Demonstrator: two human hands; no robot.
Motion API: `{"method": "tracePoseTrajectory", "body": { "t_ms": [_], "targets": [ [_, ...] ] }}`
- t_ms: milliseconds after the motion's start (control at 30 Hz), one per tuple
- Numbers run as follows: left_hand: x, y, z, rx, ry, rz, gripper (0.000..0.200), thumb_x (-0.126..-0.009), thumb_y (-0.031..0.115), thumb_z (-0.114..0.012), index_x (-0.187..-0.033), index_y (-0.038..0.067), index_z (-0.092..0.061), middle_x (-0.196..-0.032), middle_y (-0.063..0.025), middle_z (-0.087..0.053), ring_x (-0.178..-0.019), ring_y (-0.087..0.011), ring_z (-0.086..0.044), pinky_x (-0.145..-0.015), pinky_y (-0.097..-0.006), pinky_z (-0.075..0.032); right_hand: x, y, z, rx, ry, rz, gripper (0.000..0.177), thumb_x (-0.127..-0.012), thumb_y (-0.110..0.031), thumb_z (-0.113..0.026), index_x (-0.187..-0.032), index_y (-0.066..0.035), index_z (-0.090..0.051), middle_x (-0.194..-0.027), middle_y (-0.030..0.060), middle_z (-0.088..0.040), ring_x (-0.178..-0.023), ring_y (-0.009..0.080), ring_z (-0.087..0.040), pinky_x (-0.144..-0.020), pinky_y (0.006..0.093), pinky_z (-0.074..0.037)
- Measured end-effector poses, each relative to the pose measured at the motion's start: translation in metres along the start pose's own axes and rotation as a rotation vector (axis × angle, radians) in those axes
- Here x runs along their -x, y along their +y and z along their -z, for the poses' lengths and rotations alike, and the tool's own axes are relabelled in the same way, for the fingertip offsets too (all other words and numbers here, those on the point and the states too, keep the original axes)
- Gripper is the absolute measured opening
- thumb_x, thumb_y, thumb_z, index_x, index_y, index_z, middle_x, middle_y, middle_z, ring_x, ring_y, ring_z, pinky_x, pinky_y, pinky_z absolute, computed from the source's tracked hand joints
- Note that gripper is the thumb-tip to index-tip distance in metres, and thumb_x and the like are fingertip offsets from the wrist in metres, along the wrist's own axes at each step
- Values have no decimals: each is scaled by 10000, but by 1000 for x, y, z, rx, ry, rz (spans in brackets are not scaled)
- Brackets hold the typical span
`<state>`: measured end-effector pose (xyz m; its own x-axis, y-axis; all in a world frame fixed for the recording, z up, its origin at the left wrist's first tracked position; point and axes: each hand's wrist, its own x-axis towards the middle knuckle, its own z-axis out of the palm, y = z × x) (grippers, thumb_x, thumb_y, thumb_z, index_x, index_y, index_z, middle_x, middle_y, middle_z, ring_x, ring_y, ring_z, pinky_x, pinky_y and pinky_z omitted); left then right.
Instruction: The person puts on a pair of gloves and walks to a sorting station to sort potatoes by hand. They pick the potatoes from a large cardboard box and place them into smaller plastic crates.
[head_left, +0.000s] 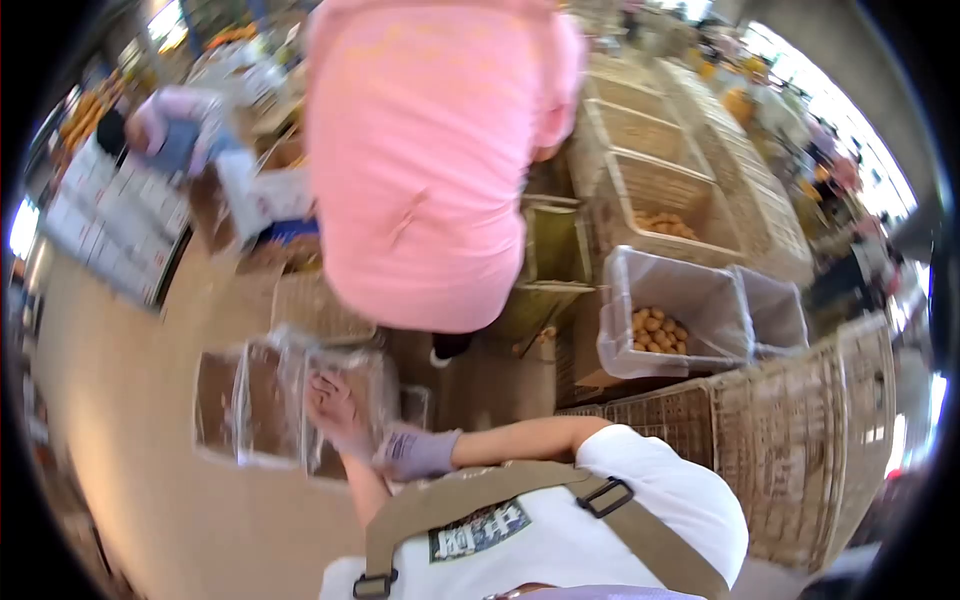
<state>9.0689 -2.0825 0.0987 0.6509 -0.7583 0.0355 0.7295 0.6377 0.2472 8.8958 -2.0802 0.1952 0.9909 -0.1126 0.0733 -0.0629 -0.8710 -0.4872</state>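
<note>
head view: at eight o'clock my left grip lay fairly open, no hold showing, over the lined cartons; my purple-covered right grip i couldn't tell. snagging could've torn the film.

Hands at plastic-lined boxes

Left hand bare, blurred, over clear-lined cardboard boxes, left of frame centre. Right hand, lavender-covered, just beside left wrist. Person in pink, upper centre. Round tan produce inside lined container, right of centre.
</note>
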Motion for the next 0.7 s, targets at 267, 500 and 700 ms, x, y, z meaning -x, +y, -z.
{"method": "tracePoseTrajectory", "body": {
  "t_ms": [267,500,700],
  "targets": [
    [-8,7,-4,-52,31,230,550,-1014,519,-452,-1229,54,-651,-1209,-147,-664,-1162,-266,-582,-1080,-477,-389,5,-14,32,-223,151,69,275,-905,-314,-592,-721,-112,-623,-691,121,-644,-698,333,-645,-731,468,-474],
    [12,-59,-56,-1337,-274,631,441,-1003,346,-425,-1248,47,-636,-1152,-124,-699,-1032,-216,-647,-920,-349,-494,16,-27,52,-328,83,16,202,-922,-267,-615,-828,-88,-618,-783,122,-672,-770,335,-653,-725,453,-477],
    [67,-61,-77,-1877,-1325,931,403,-994,306,-425,-1236,77,-651,-1108,-133,-713,-1036,-275,-660,-950,-383,-494,48,-9,91,-142,287,186,342,-811,-137,-720,-1147,-119,-658,-1031,85,-689,-984,317,-636,-846,420,-501]
  ]
}}
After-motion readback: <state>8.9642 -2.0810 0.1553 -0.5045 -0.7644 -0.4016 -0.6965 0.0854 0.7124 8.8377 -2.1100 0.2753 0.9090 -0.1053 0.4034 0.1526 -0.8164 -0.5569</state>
